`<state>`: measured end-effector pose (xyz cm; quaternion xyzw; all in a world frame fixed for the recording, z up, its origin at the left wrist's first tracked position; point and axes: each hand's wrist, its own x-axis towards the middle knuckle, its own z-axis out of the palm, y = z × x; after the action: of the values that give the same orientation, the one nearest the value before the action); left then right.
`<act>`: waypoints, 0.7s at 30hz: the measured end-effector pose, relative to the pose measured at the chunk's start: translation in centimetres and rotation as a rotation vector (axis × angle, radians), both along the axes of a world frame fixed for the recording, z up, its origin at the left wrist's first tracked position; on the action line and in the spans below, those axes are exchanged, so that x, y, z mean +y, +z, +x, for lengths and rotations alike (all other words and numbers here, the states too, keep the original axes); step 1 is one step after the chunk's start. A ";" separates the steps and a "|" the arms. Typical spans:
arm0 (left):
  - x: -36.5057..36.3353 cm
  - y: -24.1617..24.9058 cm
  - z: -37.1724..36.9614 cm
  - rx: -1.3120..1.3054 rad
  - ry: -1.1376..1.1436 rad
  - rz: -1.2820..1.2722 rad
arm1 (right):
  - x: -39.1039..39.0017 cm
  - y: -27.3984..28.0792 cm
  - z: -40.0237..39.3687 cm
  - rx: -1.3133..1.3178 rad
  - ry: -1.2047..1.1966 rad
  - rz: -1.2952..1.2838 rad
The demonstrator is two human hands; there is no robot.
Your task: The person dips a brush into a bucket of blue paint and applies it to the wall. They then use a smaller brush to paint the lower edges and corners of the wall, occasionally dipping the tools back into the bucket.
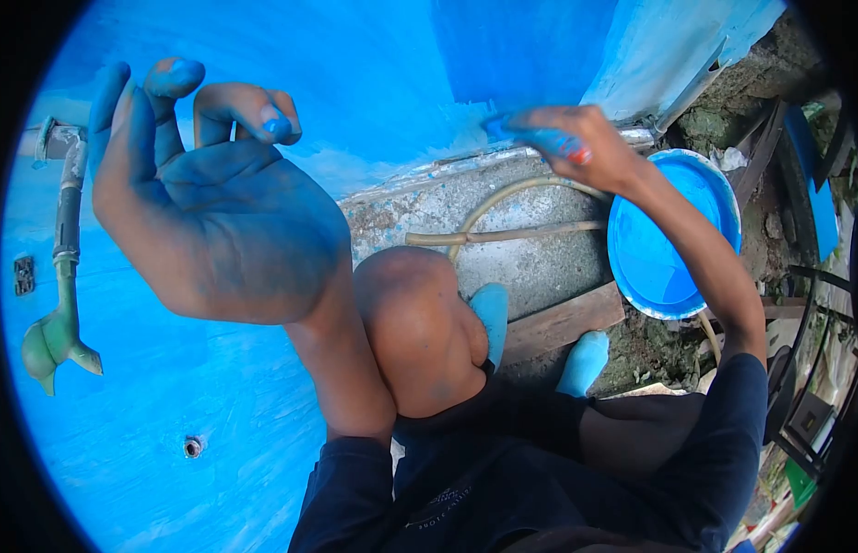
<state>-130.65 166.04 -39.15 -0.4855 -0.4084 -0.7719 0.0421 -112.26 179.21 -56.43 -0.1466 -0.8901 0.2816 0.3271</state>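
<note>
My left hand (235,212), stained blue, is raised palm up in front of the blue wall (355,55). Its fingers are apart and curled a little, with nothing in them. At the wall's lower edge, my right hand (576,143) is wrapped round a paintbrush (574,150) whose handle shows orange-red between the fingers. The brush's blue end is blurred and close to the wall. Beneath my right forearm stands a round basin (629,276) of bright blue paint.
A pipe with a green tap (51,346) is on the left. A hose (475,207) and a bamboo stick (503,236) lie on the concrete ledge, near a wooden plank (563,323). Beside my knee (415,323) are blue-coloured feet. Boards and a dark metal frame (798,369) are at right.
</note>
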 end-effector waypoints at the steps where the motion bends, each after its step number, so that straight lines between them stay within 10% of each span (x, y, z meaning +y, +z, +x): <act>1: 0.0 0.0 0.1 -0.008 -0.008 -0.001 | -0.3 -1.5 -0.3 -0.089 0.011 -0.003; 6: 0.0 -0.1 0.7 0.006 0.041 -0.005 | 0.0 -6.6 -2.2 -0.412 0.023 0.050; 17: -0.9 1.1 -1.8 -0.185 -0.250 -0.105 | -0.3 9.0 1.9 0.405 -0.242 0.578; 21: -0.1 0.2 -0.6 -0.133 -0.184 -0.043 | -0.3 4.3 0.6 0.253 -0.245 0.719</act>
<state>-131.20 165.91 -38.96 -0.4696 -0.3805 -0.7939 -0.0665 -111.65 178.89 -52.18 -0.0917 -0.8605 -0.0732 0.4958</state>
